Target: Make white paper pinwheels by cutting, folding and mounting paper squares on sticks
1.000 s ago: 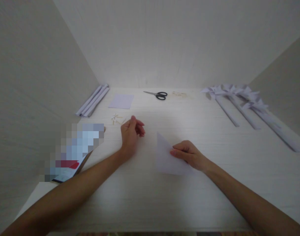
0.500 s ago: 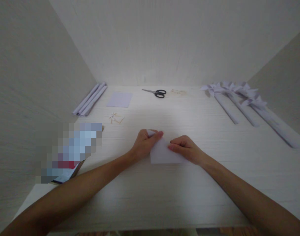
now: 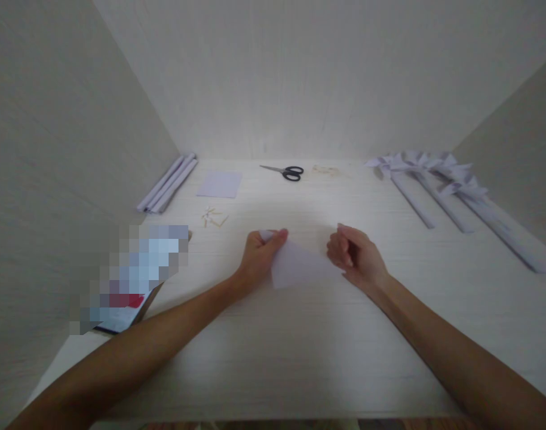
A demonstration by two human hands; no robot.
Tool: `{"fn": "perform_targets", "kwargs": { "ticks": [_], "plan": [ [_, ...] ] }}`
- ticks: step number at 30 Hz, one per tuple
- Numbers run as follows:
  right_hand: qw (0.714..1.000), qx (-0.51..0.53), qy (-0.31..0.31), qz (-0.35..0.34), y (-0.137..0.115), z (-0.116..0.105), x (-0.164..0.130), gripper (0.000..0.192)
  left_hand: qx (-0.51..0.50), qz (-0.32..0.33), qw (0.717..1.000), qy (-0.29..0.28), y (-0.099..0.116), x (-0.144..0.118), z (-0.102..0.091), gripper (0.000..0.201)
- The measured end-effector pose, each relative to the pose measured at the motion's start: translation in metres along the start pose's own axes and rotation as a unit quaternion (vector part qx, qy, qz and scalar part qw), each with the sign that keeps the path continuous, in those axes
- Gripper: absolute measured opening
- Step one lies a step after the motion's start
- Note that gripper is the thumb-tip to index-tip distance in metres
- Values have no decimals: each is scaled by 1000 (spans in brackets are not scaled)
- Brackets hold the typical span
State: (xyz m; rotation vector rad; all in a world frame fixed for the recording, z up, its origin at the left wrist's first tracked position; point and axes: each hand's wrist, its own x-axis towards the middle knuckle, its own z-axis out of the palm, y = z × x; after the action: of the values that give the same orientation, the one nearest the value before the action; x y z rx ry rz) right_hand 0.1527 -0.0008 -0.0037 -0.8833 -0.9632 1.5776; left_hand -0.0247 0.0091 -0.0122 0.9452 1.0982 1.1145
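So far the folded paper (image 3: 295,267) lies mid-desk, its left corner pinched by the left hand (image 3: 260,254); the right hand (image 3: 356,255), loosely curled, holds nothing. Finished pinwheels (image 3: 428,164) wait far right; this one looks barely begun.

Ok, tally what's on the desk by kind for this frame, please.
Folded paper sheet pinched by the left hand, the right hand at its other end: 1
Flat paper sheet: 1
Scissors: 1
Bundle of rolled paper tubes: 1
Paper pinwheels on sticks: about 4, overlapping, hard to separate
Cluster of small sticks: 1
Blurred-out box: 1
Total: about 10
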Motion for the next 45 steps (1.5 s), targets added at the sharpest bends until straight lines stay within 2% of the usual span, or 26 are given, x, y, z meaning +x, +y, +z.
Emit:
{"fn": "perform_targets", "kwargs": {
  "ticks": [2, 5, 8, 10, 12, 14, 15, 17, 18, 19, 21, 24, 25, 27, 29, 34, 38, 41, 43, 45],
  "plan": [
    [992, -108, -63, 21, 4, 4, -1, 35, 63, -7, 995, -72, -1, -8, 6, 40],
    [957, -229, -169, 57, 8, 10, -5, 38, 119, 1, 984, -132, 1, -17, 11, 39],
    [937, -269, -210, 79, 7, 12, -9, 39, 135, 9, 976, -170, 4, -20, 14, 38],
    [935, -271, -212, 81, 6, 11, -9, 38, 136, 13, 976, -169, 3, -18, 14, 37],
    [940, -264, -200, 82, 5, 9, -10, 39, 127, 18, 982, -139, 2, -12, 10, 38],
    [946, -250, -186, 94, 5, 7, -11, 39, 103, 25, 991, -77, 2, -2, 2, 41],
    [949, -239, -180, 102, 5, 6, -12, 38, 74, 43, 996, -12, 3, 4, -3, 40],
    [955, -215, -172, 110, 6, 4, -14, 38, 5, 96, 988, 119, 6, 15, -12, 38],
    [957, -207, -170, 107, 6, 4, -14, 38, -15, 113, 982, 149, 7, 17, -14, 38],
    [959, -204, -170, 99, 6, 5, -14, 38, -26, 119, 982, 146, 8, 18, -15, 38],
    [958, -212, -174, 83, 5, 6, -14, 39, -21, 98, 992, 72, 7, 14, -12, 44],
    [951, -232, -191, 74, 3, 9, -12, 37, 8, 63, 992, -113, 2, 0, 0, 52],
    [948, -240, -197, 72, 3, 9, -12, 37, 19, 59, 989, -131, 1, -3, 4, 51],
    [943, -254, -203, 69, 3, 9, -11, 38, 47, 45, 989, -133, -1, -8, 8, 45],
    [943, -263, -194, 68, 4, 9, -10, 39, 47, 39, 993, -103, -2, -7, 8, 43],
    [962, -212, -156, 79, 8, 7, -8, 34, -36, 61, 997, 34, -5, 2, 1, 42],
    [980, -140, -126, 64, 8, 5, -10, 32, -84, 63, 987, 122, 1, 8, -3, 40],
    [994, -67, -82, 20, 6, 1, -10, 32, -123, 66, 972, 190, 6, 12, -7, 38],
    [999, -24, -20, -33, 5, -1, -8, 32, -119, 71, 972, 189, 7, 14, -9, 38],
    [995, -28, 45, -79, 6, -3, -5, 31, -80, 78, 982, 155, 5, 12, -9, 40]
  ]
}}
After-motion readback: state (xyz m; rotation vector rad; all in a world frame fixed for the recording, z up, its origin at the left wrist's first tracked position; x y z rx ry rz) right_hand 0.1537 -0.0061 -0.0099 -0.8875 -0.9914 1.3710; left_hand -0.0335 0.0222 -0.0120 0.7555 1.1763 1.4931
